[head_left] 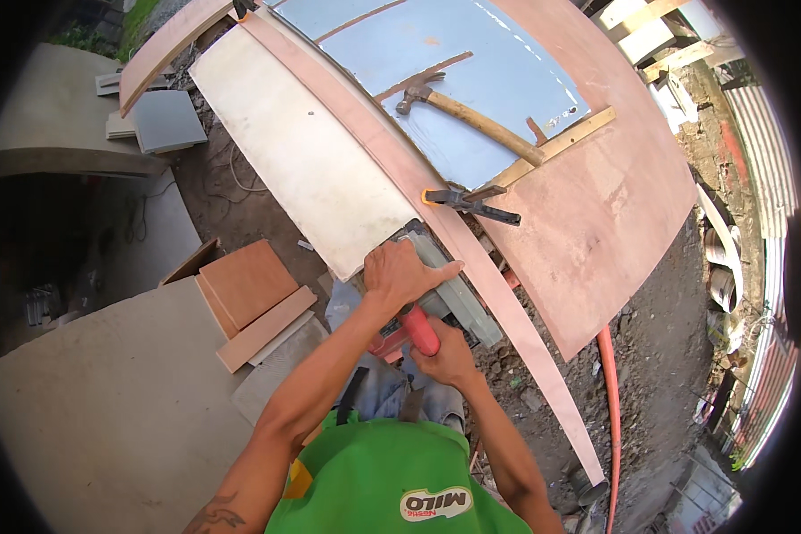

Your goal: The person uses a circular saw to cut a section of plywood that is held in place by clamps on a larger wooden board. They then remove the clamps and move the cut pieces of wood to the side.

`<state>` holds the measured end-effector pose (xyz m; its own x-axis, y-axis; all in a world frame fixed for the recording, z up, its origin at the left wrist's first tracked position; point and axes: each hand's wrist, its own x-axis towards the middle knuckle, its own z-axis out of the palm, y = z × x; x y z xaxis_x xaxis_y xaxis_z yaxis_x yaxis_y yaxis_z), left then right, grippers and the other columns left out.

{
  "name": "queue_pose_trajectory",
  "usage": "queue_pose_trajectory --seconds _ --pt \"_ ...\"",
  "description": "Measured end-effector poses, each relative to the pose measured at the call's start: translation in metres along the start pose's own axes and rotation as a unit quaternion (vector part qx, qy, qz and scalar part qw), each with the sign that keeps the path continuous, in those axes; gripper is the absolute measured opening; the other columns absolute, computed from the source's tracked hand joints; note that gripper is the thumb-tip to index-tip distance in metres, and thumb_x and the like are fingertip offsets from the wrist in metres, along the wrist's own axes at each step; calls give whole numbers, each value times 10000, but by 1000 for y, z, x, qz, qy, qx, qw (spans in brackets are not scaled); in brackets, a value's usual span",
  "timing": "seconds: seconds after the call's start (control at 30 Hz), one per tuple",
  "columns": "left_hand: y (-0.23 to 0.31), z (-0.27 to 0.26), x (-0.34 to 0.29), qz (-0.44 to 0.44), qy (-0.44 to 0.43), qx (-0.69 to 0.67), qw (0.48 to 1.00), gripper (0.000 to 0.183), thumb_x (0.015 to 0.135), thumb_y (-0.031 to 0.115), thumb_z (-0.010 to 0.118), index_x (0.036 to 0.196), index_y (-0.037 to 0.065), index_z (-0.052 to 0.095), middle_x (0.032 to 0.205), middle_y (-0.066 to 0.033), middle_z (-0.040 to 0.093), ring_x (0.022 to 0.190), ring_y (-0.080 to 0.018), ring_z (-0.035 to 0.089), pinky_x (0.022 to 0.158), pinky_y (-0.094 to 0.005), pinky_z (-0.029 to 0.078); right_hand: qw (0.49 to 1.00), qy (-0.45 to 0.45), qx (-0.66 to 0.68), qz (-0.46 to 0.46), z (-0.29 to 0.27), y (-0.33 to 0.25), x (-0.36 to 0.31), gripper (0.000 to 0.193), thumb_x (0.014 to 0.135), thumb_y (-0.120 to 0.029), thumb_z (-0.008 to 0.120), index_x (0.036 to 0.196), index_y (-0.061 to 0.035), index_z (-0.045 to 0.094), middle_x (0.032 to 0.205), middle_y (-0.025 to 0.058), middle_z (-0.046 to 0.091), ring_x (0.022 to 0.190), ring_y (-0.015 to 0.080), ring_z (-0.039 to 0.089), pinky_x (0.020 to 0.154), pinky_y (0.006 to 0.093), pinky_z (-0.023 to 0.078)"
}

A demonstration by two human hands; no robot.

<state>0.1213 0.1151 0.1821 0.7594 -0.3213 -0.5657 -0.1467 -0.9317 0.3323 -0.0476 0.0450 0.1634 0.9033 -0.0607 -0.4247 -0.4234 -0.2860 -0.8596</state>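
A circular saw (461, 307) with a grey base plate and a red handle sits at the near end of a white panel (298, 147). My right hand (448, 358) is wrapped round its red handle. My left hand (404, 276) grips the front of the saw, thumb stretched across the base plate; the blade is hidden. Along the saw's right side runs a long, thin plywood strip (507, 311). A black and orange clamp (473, 206) grips the strip just ahead of the saw, and another clamp (243, 8) is at its far end.
A claw hammer (476, 123) lies on a pale blue board (454, 62) over a large plywood sheet (587, 231). Plywood offcuts (251, 289) rest on a board to the left. An orange hose (608, 400) crosses the rubble ground at right, near corrugated metal sheets (761, 151).
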Motion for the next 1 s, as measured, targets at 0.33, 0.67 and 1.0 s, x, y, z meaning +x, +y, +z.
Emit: queue_pose_trajectory --seconds 0.33,0.67,1.0 --pt "2 10 19 1 13 4 1000 827 612 747 676 835 -49 715 805 -227 691 800 -357 692 712 -423 541 999 11 34 -10 -1 20 15 354 740 -163 693 1051 -48 570 851 216 641 828 451 613 698 458 498" --pt "5 11 18 -15 9 -2 1000 787 630 722 680 840 -35 720 808 -217 695 786 -346 693 722 -419 538 1000 -2 26 -14 -2 31 18 313 752 -148 679 1033 -47 583 816 209 627 757 425 609 680 424 497" --pt "1 12 21 -7 15 -6 1000 777 632 717 677 808 -39 721 797 -209 694 764 -343 689 697 -426 530 1000 9 21 -16 1 31 19 290 768 -138 659 1028 -26 596 758 146 589 654 299 571 664 372 482"
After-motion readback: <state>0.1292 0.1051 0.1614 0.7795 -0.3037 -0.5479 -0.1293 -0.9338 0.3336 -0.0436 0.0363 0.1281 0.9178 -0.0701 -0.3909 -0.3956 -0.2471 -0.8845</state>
